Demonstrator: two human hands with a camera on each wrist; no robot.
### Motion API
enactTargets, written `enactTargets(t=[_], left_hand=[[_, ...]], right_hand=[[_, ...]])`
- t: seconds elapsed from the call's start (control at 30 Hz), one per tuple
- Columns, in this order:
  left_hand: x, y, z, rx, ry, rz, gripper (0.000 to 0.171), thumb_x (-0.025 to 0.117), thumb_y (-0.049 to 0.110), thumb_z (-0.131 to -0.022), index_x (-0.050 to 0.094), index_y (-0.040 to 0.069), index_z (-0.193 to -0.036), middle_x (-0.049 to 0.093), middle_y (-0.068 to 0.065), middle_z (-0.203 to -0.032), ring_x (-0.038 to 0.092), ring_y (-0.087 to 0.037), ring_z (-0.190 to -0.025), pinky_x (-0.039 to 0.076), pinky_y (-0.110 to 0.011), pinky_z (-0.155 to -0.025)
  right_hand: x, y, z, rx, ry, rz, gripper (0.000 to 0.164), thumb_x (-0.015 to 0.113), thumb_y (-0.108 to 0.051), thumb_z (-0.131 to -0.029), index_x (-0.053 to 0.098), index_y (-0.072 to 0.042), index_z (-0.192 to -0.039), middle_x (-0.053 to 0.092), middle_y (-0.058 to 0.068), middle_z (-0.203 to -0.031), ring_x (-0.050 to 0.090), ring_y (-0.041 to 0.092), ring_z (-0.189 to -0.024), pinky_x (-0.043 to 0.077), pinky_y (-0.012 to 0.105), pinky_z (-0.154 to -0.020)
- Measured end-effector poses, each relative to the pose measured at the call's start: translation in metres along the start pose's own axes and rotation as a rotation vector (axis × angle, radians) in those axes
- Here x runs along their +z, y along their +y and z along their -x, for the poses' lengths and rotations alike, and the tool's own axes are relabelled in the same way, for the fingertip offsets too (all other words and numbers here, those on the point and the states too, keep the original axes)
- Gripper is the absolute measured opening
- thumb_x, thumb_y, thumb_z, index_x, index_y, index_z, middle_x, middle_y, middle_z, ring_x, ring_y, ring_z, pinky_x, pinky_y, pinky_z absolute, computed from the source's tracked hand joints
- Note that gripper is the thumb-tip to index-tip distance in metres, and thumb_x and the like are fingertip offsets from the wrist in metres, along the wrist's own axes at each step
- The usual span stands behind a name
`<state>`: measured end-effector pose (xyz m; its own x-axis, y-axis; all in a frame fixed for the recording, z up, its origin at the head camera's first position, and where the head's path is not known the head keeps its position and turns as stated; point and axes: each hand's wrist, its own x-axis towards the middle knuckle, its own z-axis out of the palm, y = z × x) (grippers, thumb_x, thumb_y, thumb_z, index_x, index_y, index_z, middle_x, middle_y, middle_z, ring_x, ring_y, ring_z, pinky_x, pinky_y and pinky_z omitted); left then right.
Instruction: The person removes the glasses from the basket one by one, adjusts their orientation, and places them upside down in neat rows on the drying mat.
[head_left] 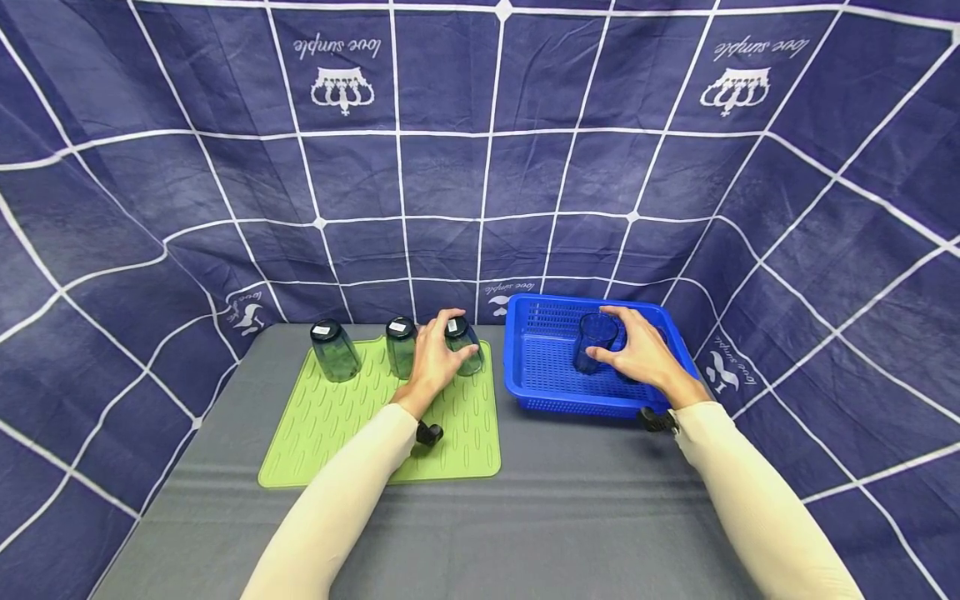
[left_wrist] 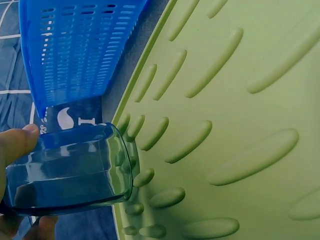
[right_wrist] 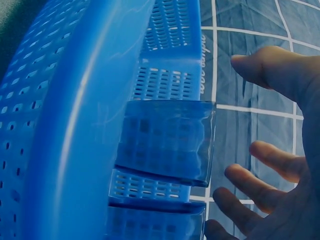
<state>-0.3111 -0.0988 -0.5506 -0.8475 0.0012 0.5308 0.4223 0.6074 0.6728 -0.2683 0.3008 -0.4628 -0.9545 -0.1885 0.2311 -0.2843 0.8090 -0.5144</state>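
Note:
My left hand (head_left: 433,354) grips an upside-down clear drinking glass (left_wrist: 75,167) with a dark, labelled base, thumb on one side and fingers on the other. Its rim is right at the green ridged mat (head_left: 378,429). To its left, two more glasses stand rim down on the mat: a middle glass (head_left: 401,354) and a far-left glass (head_left: 337,358). Over the blue basket (head_left: 536,400), my right hand (head_left: 643,354) spreads thumb and fingers around the top of a glass (right_wrist: 165,142). The right wrist view shows a gap between that hand and the glass.
A second basket glass (right_wrist: 155,222) stands beside the first, mostly hidden by my right hand in the head view. The basket's raised rim (right_wrist: 75,120) surrounds them. Behind the grey tabletop (head_left: 555,517) hangs a dark blue checked cloth (head_left: 442,183).

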Motion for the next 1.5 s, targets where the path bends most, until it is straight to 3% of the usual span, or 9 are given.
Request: enactTargets(t=[0.1, 0.43, 0.63, 0.87, 1.07, 1.27, 1.5], left_hand=[[-0.003, 0.005, -0.002, -0.043, -0.04, 0.002, 0.076, 0.104, 0.02, -0.086, 0.069, 0.021, -0.153, 0.079, -0.022, -0.147, 0.071, -0.051, -0.13, 0.052, -0.062, -0.117], [0.017, -0.015, -0.005, 0.024, 0.018, -0.032, 0.078, 0.107, 0.025, -0.081, 0.072, 0.027, -0.151, 0.082, -0.021, -0.139, 0.073, -0.049, -0.118, 0.055, -0.056, -0.104], [0.017, -0.007, -0.005, 0.043, 0.016, -0.037, 0.082, 0.109, 0.02, -0.077, 0.074, 0.025, -0.151, 0.083, -0.023, -0.137, 0.075, -0.051, -0.117, 0.055, -0.06, -0.102], [0.006, 0.016, -0.002, 0.026, -0.017, -0.076, 0.081, 0.108, 0.015, -0.079, 0.073, 0.017, -0.152, 0.081, -0.024, -0.139, 0.075, -0.052, -0.121, 0.057, -0.061, -0.105], [0.011, 0.011, -0.001, 0.0, -0.009, -0.053, 0.081, 0.109, 0.014, -0.077, 0.074, 0.021, -0.15, 0.082, -0.024, -0.138, 0.074, -0.054, -0.116, 0.057, -0.061, -0.102], [0.007, 0.016, -0.002, -0.046, -0.062, -0.062, 0.083, 0.108, 0.016, -0.08, 0.072, 0.022, -0.154, 0.081, -0.023, -0.143, 0.073, -0.054, -0.123, 0.056, -0.064, -0.11], [0.011, 0.007, -0.004, -0.009, -0.02, -0.076, 0.083, 0.109, 0.021, -0.078, 0.073, 0.028, -0.152, 0.083, -0.02, -0.14, 0.075, -0.052, -0.119, 0.059, -0.061, -0.105]], right_hand=[[0.001, 0.0, -0.002, -0.003, -0.016, 0.007, 0.09, 0.092, -0.041, -0.098, 0.051, -0.006, -0.171, 0.054, 0.032, -0.173, 0.049, 0.055, -0.163, 0.039, 0.073, -0.135], [0.002, -0.001, -0.005, -0.011, -0.044, 0.031, 0.09, 0.091, -0.039, -0.099, 0.051, -0.003, -0.171, 0.055, 0.032, -0.172, 0.049, 0.056, -0.163, 0.04, 0.074, -0.134], [0.003, -0.002, -0.007, -0.01, -0.044, 0.039, 0.09, 0.092, -0.036, -0.099, 0.051, 0.0, -0.17, 0.056, 0.035, -0.17, 0.051, 0.058, -0.161, 0.041, 0.073, -0.133], [0.004, 0.0, -0.01, -0.01, -0.038, 0.065, 0.089, 0.09, -0.032, -0.099, 0.05, 0.005, -0.169, 0.056, 0.039, -0.168, 0.051, 0.062, -0.158, 0.04, 0.075, -0.133], [0.008, 0.004, -0.012, -0.026, -0.017, 0.064, 0.089, 0.09, -0.03, -0.095, 0.052, 0.01, -0.165, 0.058, 0.043, -0.163, 0.054, 0.066, -0.153, 0.041, 0.077, -0.129], [0.012, 0.007, -0.016, -0.001, -0.006, 0.072, 0.089, 0.09, -0.035, -0.094, 0.054, 0.009, -0.163, 0.059, 0.044, -0.16, 0.052, 0.068, -0.151, 0.039, 0.081, -0.127], [0.015, 0.003, -0.019, 0.074, 0.0, 0.111, 0.092, 0.092, -0.043, -0.094, 0.056, 0.003, -0.165, 0.058, 0.04, -0.161, 0.052, 0.064, -0.152, 0.043, 0.084, -0.123]])
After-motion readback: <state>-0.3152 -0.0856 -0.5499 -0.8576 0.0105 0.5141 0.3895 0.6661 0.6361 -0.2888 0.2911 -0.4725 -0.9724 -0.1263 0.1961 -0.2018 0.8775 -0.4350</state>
